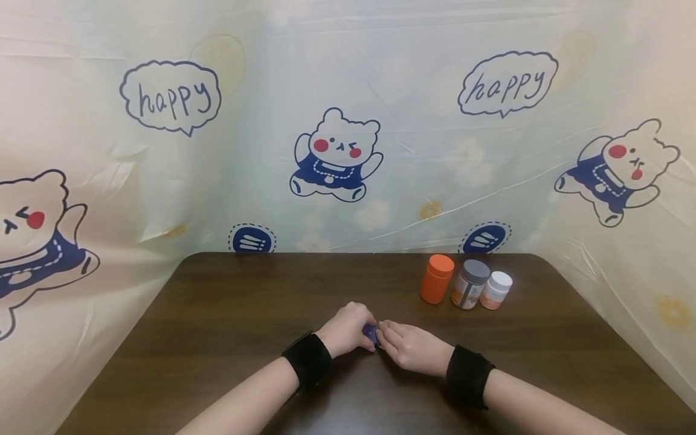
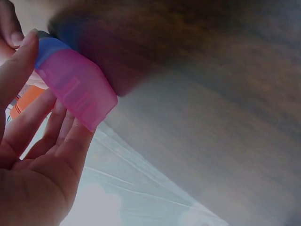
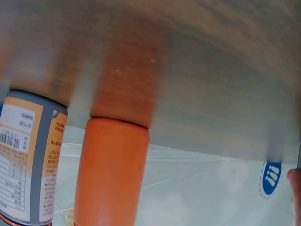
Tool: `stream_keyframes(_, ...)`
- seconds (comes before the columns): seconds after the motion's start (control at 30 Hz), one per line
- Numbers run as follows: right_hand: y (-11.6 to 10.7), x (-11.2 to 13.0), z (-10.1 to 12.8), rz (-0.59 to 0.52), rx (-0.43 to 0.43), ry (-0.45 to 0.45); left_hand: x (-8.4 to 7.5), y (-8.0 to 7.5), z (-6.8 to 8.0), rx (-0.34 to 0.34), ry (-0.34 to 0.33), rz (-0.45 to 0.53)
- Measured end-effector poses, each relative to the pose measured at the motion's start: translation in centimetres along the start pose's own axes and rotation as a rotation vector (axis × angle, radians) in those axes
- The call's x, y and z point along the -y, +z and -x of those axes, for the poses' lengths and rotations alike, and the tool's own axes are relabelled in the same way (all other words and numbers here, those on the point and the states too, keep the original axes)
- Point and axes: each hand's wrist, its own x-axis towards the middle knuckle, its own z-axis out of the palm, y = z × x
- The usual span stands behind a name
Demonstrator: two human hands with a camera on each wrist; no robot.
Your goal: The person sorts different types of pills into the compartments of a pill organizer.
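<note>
Near the middle of the table, my left hand (image 1: pixel 346 329) grips a small translucent plastic case (image 2: pixel 77 87) between thumb and fingers. The case is pink at the near end, then blue, with a dark part at the far end. In the head view only a bluish bit of it shows between the hands. My right hand (image 1: pixel 410 349) meets the left from the other side, its fingers pinching the dark end, which they largely hide. The right wrist view catches just a fingertip (image 3: pixel 295 188) at its right edge.
At the back right of the brown table (image 1: pixel 244 314) stand an orange bottle (image 1: pixel 436 284), a grey-capped jar (image 1: pixel 469 289) with a printed label, and a white-capped bottle (image 1: pixel 496 293). A patterned curtain (image 1: pixel 413 163) hangs behind and around the table.
</note>
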Motion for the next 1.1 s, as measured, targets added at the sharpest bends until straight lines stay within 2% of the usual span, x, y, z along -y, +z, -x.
stream_keyframes(0.2,-0.2,-0.2,0.0,0.063,0.007,-0.043,-0.4,-0.2,-0.2,-0.027,-0.006,0.025)
stream_keyframes(0.3,-0.4,-0.7,0.1,0.038,-0.001,-0.022,-0.5,-0.3,-0.3,-0.031,0.001,0.025)
stream_keyframes(0.37,-0.4,-0.9,0.2,-0.027,-0.002,0.022,-0.5,-0.4,-0.4,-0.03,0.006,0.023)
stream_keyframes(0.5,-0.5,-1.2,0.3,-0.319,0.034,0.21,-0.5,-0.4,-0.6,-0.027,0.008,0.023)
stream_keyframes(0.7,-0.6,-2.5,-0.5,-0.884,0.149,0.655,-0.3,-0.2,-0.7,-0.034,0.0,0.017)
stream_keyframes(0.87,-0.2,-4.2,-1.3,-1.277,0.236,0.979,0.0,0.0,-0.6,-0.04,-0.016,0.026)
stream_keyframes(1.0,0.1,-4.8,-2.1,-1.53,0.288,1.187,0.1,0.2,-0.2,-0.034,-0.047,0.051)
stream_keyframes(1.1,0.1,-4.9,-2.8,-1.626,0.322,1.318,0.2,0.1,0.0,-0.038,-0.05,0.055)
